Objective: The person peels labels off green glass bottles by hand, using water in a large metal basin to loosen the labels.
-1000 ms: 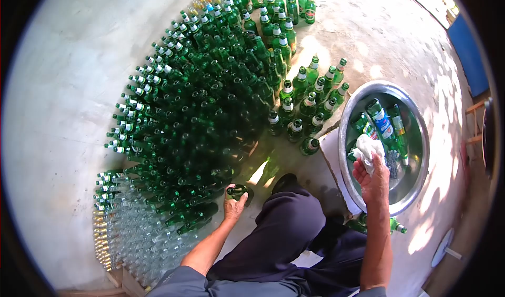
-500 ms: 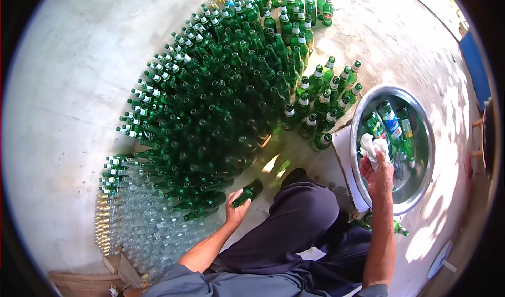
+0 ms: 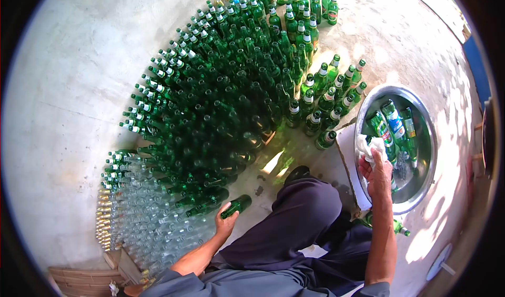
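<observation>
My left hand (image 3: 226, 221) is closed round the neck end of a green glass bottle (image 3: 239, 205), held beside the near edge of the crowd of standing green bottles (image 3: 221, 102). A crumpled white cloth (image 3: 370, 147) is gripped in my right hand (image 3: 376, 173), over the left side of a round metal basin (image 3: 432, 139). Inside the basin lie a few green bottles, one with a blue-and-white label (image 3: 394, 121) and one with a red-and-green label (image 3: 382, 130). My right hand and the cloth hide part of the basin's left side.
Clear glass bottles (image 3: 158, 213) stand at the lower left. A smaller group of labelled green bottles (image 3: 326, 100) stands left of the basin, and a green bottle (image 3: 401, 228) lies below it. A wooden piece (image 3: 129, 270) sits at the bottom left.
My left hand has moved left and down with the bottle, closer to the standing rows. My right hand with the cloth has shifted slightly left at the basin. The whole view has shifted a little.
</observation>
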Available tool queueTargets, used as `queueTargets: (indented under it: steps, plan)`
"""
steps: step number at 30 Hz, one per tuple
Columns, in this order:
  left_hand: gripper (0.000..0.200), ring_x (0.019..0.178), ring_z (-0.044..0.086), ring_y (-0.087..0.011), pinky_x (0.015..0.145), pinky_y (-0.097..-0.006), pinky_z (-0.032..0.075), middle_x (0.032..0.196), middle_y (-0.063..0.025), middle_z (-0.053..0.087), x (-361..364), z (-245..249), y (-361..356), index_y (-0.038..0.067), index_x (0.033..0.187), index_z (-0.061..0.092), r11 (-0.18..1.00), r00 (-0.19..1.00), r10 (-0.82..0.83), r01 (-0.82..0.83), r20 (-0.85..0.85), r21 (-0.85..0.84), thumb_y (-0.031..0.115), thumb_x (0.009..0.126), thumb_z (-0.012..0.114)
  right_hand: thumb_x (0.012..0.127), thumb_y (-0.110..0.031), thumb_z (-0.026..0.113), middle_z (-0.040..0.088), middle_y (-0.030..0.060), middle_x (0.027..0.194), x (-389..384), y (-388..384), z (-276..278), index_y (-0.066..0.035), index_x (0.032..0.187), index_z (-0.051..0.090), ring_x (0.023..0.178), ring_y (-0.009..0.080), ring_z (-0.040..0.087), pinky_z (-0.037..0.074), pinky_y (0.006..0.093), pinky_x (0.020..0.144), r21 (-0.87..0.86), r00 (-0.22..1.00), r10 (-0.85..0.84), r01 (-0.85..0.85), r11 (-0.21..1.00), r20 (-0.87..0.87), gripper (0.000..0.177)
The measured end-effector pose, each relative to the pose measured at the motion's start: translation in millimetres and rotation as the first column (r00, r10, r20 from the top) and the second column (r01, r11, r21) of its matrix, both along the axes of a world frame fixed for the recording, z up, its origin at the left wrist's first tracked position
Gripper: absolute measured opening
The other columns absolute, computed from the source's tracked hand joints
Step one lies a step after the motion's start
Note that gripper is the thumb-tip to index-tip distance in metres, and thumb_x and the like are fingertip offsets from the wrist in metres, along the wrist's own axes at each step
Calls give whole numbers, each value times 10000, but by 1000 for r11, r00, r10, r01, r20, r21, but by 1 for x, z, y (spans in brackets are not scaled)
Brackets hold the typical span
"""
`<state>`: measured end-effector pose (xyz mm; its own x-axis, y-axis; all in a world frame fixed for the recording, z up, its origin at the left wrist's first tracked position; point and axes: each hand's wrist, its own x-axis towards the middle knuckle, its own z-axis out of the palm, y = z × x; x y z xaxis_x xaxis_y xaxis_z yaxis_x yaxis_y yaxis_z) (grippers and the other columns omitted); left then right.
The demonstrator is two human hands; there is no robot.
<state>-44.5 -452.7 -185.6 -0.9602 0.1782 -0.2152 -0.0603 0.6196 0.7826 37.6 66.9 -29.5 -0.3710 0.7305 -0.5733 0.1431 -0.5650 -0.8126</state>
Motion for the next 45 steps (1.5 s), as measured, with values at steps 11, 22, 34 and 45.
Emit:
queueTargets:
  steps: [11,22,34,45]
  plan:
    - [527,1075,667,-195,964,-323,520,1180,-139,708,26,-20,-60,-30,1269,651,977,935,200,-212,293,10,167,809,816,904,-329,749,705,53,915,-1,-4,2,-63,1122,652,755,150,710,580,283,626,15,999,30,-30,999,30,357]
    - [547,836,676,-178,717,-309,570,1055,-121,693,20,-2,-76,-15,1313,613,926,881,350,-377,318,27,140,818,787,914,-314,744,708,40,927,0,-1,-5,-65,1133,668,758,143,708,575,261,608,41,995,67,-71,997,74,340]
    - [591,721,675,-179,636,-313,589,997,-112,686,15,-9,-93,-19,1365,526,874,841,413,-474,349,107,105,840,766,916,-311,739,710,37,948,-1,-3,-3,-75,1137,671,764,140,704,564,254,616,60,993,84,-89,994,88,330]
    - [663,769,693,-286,667,-409,606,1071,-185,629,11,37,-80,-36,1395,417,806,736,510,-589,445,52,196,881,766,927,-326,734,718,50,921,-4,-6,1,-52,1128,662,734,126,699,572,246,603,97,990,91,-101,990,105,347]
